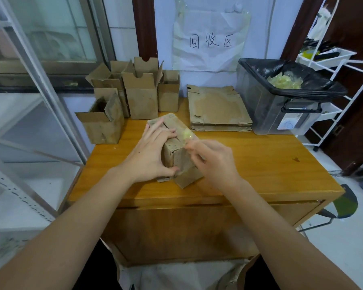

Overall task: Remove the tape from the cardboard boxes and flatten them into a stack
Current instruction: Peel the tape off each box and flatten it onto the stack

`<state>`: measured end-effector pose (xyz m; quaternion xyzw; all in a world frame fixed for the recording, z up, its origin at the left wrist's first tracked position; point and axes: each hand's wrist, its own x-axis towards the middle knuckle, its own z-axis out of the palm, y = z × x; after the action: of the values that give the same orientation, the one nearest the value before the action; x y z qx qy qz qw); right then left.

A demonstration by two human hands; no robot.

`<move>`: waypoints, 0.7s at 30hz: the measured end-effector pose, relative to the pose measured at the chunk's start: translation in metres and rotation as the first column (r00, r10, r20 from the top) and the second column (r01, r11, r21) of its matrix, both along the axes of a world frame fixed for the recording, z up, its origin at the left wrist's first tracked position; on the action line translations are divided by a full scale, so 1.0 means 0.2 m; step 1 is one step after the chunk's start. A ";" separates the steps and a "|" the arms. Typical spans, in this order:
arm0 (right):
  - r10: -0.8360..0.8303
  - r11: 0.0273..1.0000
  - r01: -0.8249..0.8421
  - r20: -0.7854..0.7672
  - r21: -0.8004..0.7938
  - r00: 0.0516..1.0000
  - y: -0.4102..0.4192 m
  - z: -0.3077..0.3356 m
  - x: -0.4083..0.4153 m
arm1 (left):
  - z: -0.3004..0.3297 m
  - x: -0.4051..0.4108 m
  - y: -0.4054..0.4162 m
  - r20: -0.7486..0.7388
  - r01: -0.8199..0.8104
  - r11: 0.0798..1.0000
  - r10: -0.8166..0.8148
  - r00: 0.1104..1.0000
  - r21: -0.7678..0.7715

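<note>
A: Cardboard box (176, 147) is lying on its side at the middle of the wooden worktop (260, 164), one end pointing toward the person.

B: Left hand (153, 155) is gripping it, fingers curling over the top face, thumb pressing at the near lower edge.

A: Right hand (212, 160) is sitting against the box's right side, fingertips pinching a strip of clear yellowish tape (187, 135) that is lifting off the top seam. Hand is blurring a little, so the exact pinch is hard to read.

B: Behind, at the back left, a cluster of upright open boxes (140, 95) is standing against the wall; one more open box (103, 126) is sitting just at the worktop's left edge.

A: Flattened stack (218, 109) is lying at the back, right of centre, well apart from the held box.

B: Right of the stack, touching or nearly so, a clear plastic bin (277, 109) lined with a black bag (302, 80) is holding wads of used tape (285, 81).

A: Paper sign (210, 40) with handwritten characters is hanging on the wall above the stack. White wire rack (333, 59) is standing at far right.
</note>
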<state>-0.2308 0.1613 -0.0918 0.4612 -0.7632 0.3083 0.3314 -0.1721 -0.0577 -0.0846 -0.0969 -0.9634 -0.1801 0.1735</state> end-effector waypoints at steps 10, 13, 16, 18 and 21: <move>0.051 0.969 -0.064 0.061 0.237 0.997 0.04 0.05 0.05 | 0.00 0.01 0.01 -0.008 -0.004 1.000 0.004 1.000 0.026; 0.056 0.952 -0.125 0.244 0.281 0.968 0.08 0.09 0.07 | 0.00 0.01 0.00 -0.012 -0.010 0.999 0.010 1.000 0.033; 0.045 0.968 -0.111 0.281 0.224 0.959 0.09 0.09 0.07 | -0.01 0.00 0.01 -0.011 -0.009 0.999 0.009 1.000 0.032; 0.035 0.975 -0.085 0.231 0.208 0.972 0.07 0.08 0.06 | -0.01 0.00 0.00 -0.008 -0.011 1.000 0.011 1.000 0.027; 0.045 0.987 -0.072 0.181 0.146 0.982 0.04 0.06 0.04 | -0.02 0.00 0.00 -0.018 -0.006 1.000 0.007 1.000 0.025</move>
<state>-0.2227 0.1688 -0.0802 0.4782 -0.7968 0.2989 0.2169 -0.1712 -0.0579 -0.0878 -0.0933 -0.9598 -0.1906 0.1838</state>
